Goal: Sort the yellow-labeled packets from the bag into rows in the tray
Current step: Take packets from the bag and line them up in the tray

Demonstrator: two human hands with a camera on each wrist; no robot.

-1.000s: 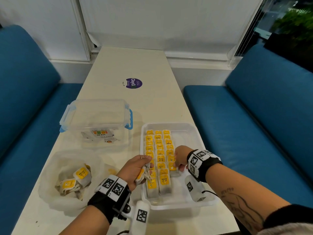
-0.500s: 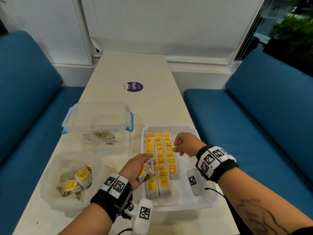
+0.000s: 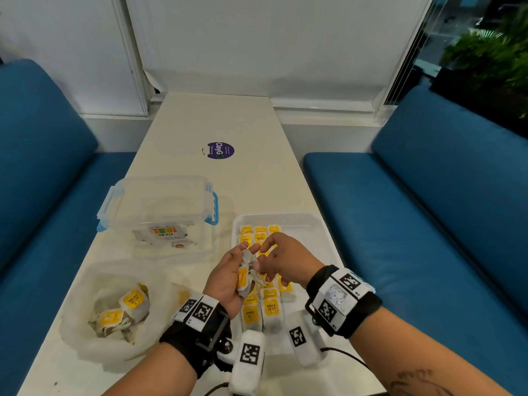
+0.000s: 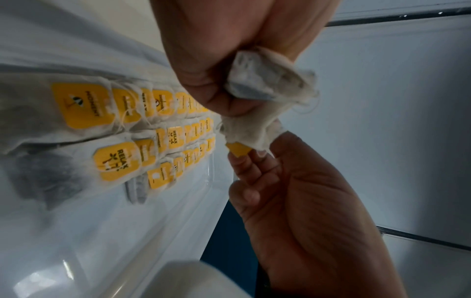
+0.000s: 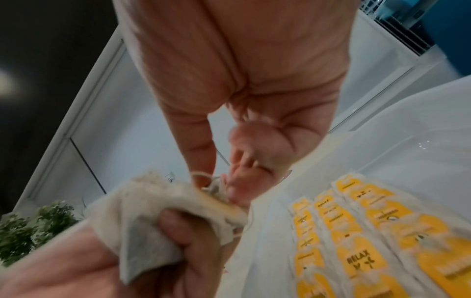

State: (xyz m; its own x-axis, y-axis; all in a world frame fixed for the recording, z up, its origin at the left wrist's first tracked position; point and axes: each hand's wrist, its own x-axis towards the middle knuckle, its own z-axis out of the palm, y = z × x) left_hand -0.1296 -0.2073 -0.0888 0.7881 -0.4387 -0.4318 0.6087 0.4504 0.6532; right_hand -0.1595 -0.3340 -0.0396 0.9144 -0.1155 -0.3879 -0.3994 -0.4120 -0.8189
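My left hand [image 3: 245, 254] hovers over the near left part of the white tray [image 3: 314, 224] and grips a bunch of yellow-labeled packets [image 3: 245, 274]. My right hand [image 3: 267, 258] meets it from the right and pinches one packet of that bunch. In the left wrist view, the right hand's fingertips [image 4: 244, 159] pinch a yellow label [image 4: 238, 149] under the crumpled bunch [image 4: 257, 84]. Three rows of packets [image 3: 270, 307] lie in the tray, labels up. The clear bag [image 3: 85, 310] at the near left holds more packets [image 3: 133, 300].
A clear lidded box with blue clasps [image 3: 160, 207] stands behind the bag, left of the tray. A purple sticker [image 3: 220, 150] lies further up the table. Blue benches [image 3: 428, 224] run along both sides. The tray's right half [image 3: 308, 241] is bare.
My right hand has come back from the tray's far rows to the bunch in my left hand. My left hand has risen a little, and the bunch is turned toward the right hand.
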